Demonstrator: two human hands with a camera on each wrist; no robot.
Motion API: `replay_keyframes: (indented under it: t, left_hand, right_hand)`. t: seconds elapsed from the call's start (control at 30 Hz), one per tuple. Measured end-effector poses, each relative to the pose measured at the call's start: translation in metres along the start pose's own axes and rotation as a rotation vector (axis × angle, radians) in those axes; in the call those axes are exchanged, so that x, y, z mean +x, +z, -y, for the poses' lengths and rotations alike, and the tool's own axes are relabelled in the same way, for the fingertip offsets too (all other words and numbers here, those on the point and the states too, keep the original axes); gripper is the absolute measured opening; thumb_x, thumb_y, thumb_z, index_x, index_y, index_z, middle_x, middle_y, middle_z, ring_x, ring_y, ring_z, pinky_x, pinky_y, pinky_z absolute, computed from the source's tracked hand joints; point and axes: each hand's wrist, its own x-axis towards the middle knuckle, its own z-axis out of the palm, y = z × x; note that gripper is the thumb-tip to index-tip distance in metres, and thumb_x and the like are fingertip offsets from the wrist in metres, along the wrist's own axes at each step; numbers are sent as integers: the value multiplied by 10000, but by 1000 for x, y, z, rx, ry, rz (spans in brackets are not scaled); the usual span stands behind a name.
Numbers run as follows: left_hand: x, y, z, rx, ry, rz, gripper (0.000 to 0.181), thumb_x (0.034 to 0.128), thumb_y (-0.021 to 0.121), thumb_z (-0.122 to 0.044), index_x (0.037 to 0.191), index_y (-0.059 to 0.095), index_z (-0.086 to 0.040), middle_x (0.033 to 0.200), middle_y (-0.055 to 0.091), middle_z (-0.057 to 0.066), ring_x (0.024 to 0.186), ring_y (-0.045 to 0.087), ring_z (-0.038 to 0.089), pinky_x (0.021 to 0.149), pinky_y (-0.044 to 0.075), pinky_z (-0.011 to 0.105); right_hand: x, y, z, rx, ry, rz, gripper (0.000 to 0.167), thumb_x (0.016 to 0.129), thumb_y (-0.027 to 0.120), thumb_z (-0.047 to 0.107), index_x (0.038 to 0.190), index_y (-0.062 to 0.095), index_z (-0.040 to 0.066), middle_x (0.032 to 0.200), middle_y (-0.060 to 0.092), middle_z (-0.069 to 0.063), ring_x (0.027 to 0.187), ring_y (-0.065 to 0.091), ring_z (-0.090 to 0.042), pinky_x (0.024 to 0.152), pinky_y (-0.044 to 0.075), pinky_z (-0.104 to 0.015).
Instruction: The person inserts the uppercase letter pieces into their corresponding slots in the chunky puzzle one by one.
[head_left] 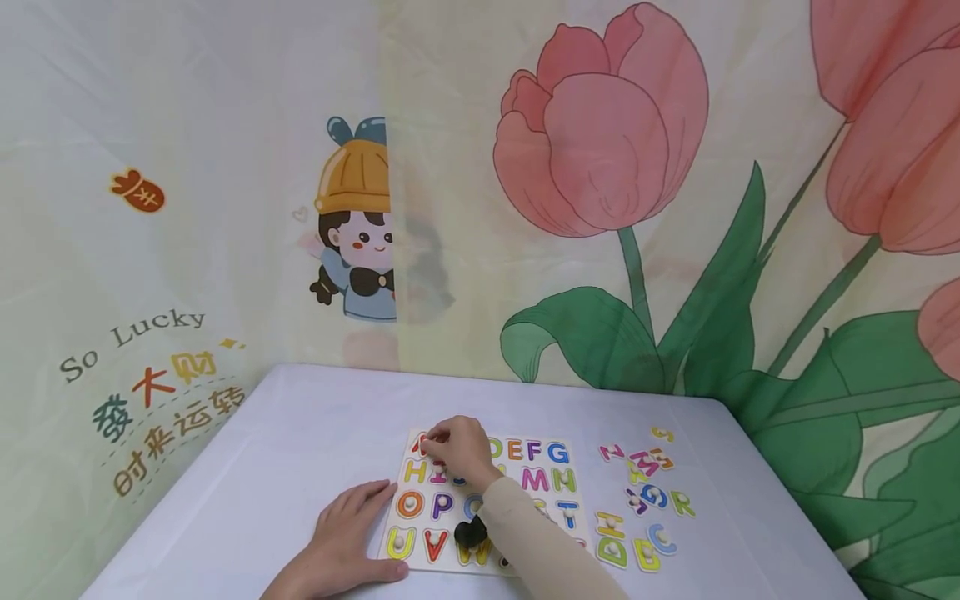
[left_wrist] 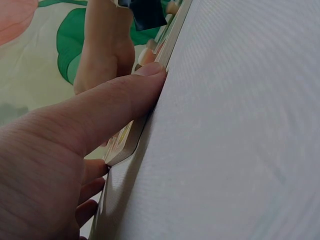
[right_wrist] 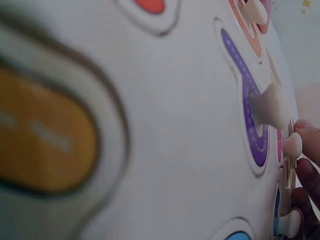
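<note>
Nearest, the sleeve (head_left: 540, 533) of the right arm, cut off by the lower border, crosses the puzzle board (head_left: 453, 562), with a black object (head_left: 468, 533) at the wrist. The left hand (head_left: 347, 529) rests at the board's left side, fingers extended, thumb on its near edge. To the right on the tabletop (head_left: 225, 500) lie loose letters, among them a green D (head_left: 611, 552), yellow B (head_left: 646, 554), blue C (head_left: 661, 540) and green R (head_left: 681, 502); several farther ones overlap and are hard to read. At the board's far left corner, the fingers of the right hand (head_left: 462, 450) pinch a red letter A (head_left: 417, 443), partly covered; whether it is seated cannot be told. Hand and sleeve hide several middle letters. Behind hangs a backdrop (head_left: 450, 83) with tulips (head_left: 600, 142), some cropped at the right.
</note>
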Motion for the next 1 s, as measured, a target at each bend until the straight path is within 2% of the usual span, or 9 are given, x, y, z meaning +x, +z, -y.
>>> replay_keyframes:
  t: [0.2,0.47,0.67,1.0]
  left_hand:
    - [-1,1,2,1,15,-8,1174,676,877,-708,1602,472,-110,1639,406,88,1498,341,381,1180,266,718]
    - [0,2,4,-11,17,-5,1163,684,879,-704,1604,471,-120,1644,396,81,1498,333,379,1177,260,722]
    - [-1,1,4,-6,15,-10,1174,676,877,-714,1603,473,-117,1643,400,80,1503,333,378,1185,263,710]
    - [0,1,4,-8,8,-5,1167,676,887,-698,1602,475,-120,1641,401,80,1493,339,376,1178,264,720]
  right_hand:
    - [3,2,-2,26,-5,14,110,925,854,299,976,859,202,790,672,148,735,554,-33,635,475,-217]
    - [7,10,-1,44,-7,-27,91,908,868,313,891,849,225,691,622,165,642,537,-17,559,449,-206]
    - [7,12,0,49,-4,-57,116,892,882,329,851,836,231,662,609,164,608,534,-24,542,443,-215]
    - [6,15,3,49,32,-44,132,895,878,352,849,824,240,660,596,152,603,549,-36,535,450,-218]
